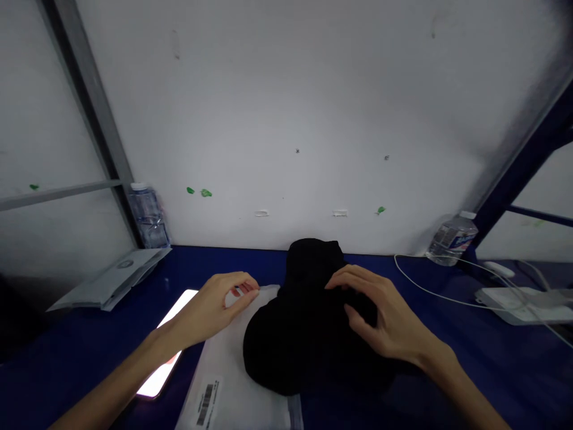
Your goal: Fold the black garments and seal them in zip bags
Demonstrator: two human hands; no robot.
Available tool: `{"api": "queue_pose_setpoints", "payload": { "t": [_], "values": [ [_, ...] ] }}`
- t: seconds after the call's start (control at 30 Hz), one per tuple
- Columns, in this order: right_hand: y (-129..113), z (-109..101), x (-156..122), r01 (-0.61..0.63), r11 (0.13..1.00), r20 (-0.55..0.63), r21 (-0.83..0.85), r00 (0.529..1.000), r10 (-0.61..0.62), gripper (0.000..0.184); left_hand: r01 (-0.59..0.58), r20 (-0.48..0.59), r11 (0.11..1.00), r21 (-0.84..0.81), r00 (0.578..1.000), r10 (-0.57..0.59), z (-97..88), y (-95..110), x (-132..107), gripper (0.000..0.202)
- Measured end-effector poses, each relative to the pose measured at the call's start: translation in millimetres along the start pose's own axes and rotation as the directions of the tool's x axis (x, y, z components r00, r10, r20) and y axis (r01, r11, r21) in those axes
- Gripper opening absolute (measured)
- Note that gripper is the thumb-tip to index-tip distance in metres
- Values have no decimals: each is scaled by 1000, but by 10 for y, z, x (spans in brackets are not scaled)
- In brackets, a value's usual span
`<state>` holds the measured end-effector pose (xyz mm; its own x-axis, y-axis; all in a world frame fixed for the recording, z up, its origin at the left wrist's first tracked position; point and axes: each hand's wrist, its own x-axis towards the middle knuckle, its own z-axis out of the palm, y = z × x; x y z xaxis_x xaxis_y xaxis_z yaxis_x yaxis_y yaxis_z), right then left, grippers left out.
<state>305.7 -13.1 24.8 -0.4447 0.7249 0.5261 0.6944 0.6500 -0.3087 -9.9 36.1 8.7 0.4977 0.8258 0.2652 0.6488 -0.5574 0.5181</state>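
Note:
A bulky black cloth item lies on the blue table in front of me; its folds are too dark to tell its exact kind. Under its left part is a clear plastic bag with a barcode label. My left hand hovers over the bag's upper end, left of the black cloth, its fingers curved with a gap to the thumb and nothing held. Over the cloth's right side is my right hand, thumb and fingers apart and empty. Whether its fingertips touch the cloth I cannot tell.
A lit phone lies beneath my left forearm. Grey packets and a water bottle are at the back left. Another bottle, a white cable and a power strip are on the right. A white wall closes the back.

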Motion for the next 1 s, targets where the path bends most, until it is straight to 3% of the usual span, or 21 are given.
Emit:
{"api": "queue_pose_setpoints", "payload": {
  "t": [0.13, 0.2, 0.27, 0.37, 0.5, 0.57, 0.63, 0.73, 0.83, 1.0],
  "values": [
    [161, 2, 3, -229, 958, -104, -171, 971, 214, 22, 27, 158, 995, -97, 987, -11, 12, 82, -74, 29],
    [278, 26, -10, -309, 910, -90, -277, 951, 296, 27, 4, 200, 997, -81, 980, 12, 35, 70, -91, 33],
    [375, 40, -24, -317, 897, -34, -308, 946, 323, 18, -28, 222, 997, -78, 974, 45, 66, 47, -90, 26],
    [408, 6, -27, -283, 936, -8, -209, 958, 288, 14, -41, 219, 991, -131, 973, 69, 83, 38, -79, 12],
    [260, -82, -1, -193, 981, -255, -24, 950, 180, 14, -65, 172, 942, -329, 977, 127, -33, 69, -97, 12],
    [183, -92, 11, -106, 994, -406, 3, 908, 98, 15, -100, 65, 854, -511, 986, 155, -120, 72, -108, 17],
    [147, -69, 21, -51, 999, -486, -14, 873, 38, 16, -143, -85, 766, -627, 990, 115, -184, 57, -101, 20],
    [187, -1, 33, -56, 996, -419, -75, 908, 20, 18, -139, -217, 780, -610, 976, 4, -188, 21, -49, 19],
    [291, 53, 33, -137, 979, -241, -152, 966, 98, 21, -16, -179, 904, -427, 982, -67, -95, -10, 12, 15],
    [427, 73, 11, -196, 956, -94, -220, 979, 179, 22, 22, -119, 994, -107, 992, -35, 45, -35, 35, 19]
  ]
}}
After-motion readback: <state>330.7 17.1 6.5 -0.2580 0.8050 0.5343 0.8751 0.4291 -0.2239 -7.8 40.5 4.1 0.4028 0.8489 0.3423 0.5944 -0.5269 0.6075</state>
